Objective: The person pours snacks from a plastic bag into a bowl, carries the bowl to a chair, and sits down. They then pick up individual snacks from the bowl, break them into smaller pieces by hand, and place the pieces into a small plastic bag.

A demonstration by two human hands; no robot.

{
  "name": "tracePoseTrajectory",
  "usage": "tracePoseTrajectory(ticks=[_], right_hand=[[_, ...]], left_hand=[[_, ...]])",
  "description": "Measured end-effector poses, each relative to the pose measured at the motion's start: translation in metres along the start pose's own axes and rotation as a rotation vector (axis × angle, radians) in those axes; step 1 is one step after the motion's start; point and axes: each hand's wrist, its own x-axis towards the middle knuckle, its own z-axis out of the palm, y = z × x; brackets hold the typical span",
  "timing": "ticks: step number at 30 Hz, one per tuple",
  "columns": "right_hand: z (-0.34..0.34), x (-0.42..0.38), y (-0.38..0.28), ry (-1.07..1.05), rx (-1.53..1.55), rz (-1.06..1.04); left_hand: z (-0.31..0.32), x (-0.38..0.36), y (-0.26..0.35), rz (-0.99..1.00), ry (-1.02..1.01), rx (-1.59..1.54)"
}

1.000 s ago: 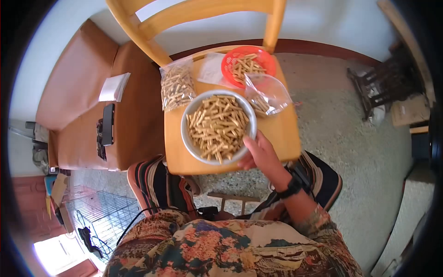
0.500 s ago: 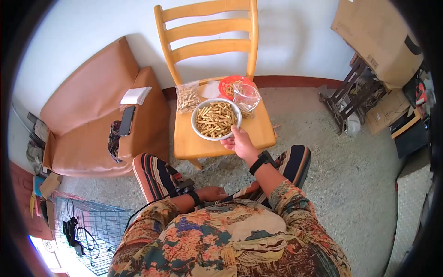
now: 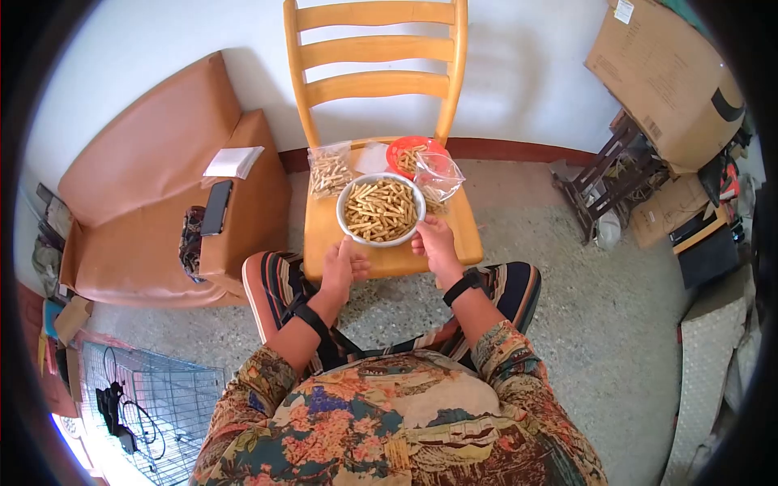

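A grey-white bowl [image 3: 340, 208] full of short golden-brown sticks [image 3: 379, 211] stands on the seat of a wooden chair [image 3: 324, 252]. My right hand [image 3: 438, 245] pinches the bowl's rim at its front right. Just off the front left of the bowl is my left hand [image 3: 344, 266], its fingers extended and holding nothing. Behind the bowl, a clear bag of pale sticks [image 3: 330, 171] lies at the left. A red basket [image 3: 438, 147] with more sticks sits at the back right, and an open clear bag [image 3: 438, 176] partly covers its front.
To the left is a brown sofa [image 3: 146, 219] with a phone [image 3: 216, 207] and a white packet [image 3: 233, 162] on its armrest. A wire cage [image 3: 174, 397] stands at lower left. Cardboard boxes [image 3: 660, 77] and a dark metal stand [image 3: 608, 178] are on the right.
My left hand has risen from my lap to the bowl's front left. The right hand stays at the rim, and the bowl has hardly moved. The view has shifted slightly.
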Motion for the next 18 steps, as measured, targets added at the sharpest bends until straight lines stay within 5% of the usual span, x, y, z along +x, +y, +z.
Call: tracePoseTrajectory(ticks=[6,8,9,11,12,14,16,18], right_hand=[[-0.033,-0.005,-0.022,0.146,-0.144,-0.067],[-0.055,0.019,-0.025,0.248,-0.116,-0.476],[-0.059,0.029,-0.033,0.245,-0.122,-0.469],[-0.06,0.052,-0.058,0.311,-0.347,-0.874],[-0.056,0.057,-0.071,0.303,-0.352,-0.874],[-0.046,0.065,-0.096,0.383,-0.784,-1.064],[-0.042,0.079,-0.107,0.267,-0.849,-0.883],[-0.037,0.089,-0.103,0.142,-0.909,-0.694]], left_hand=[[-0.006,0.03,-0.005,-0.035,-0.119,-0.018],[-0.007,0.03,0.002,-0.035,-0.089,-0.042],[-0.009,0.032,0.004,-0.029,-0.059,-0.036],[-0.013,0.03,0.004,-0.022,-0.025,-0.036],[-0.014,0.028,0.007,0.039,0.07,-0.036],[-0.012,0.029,0.008,0.112,0.171,-0.04],[-0.003,0.03,0.008,0.644,0.149,0.16],[0.02,0.022,0.024,0.732,-0.081,0.418]])
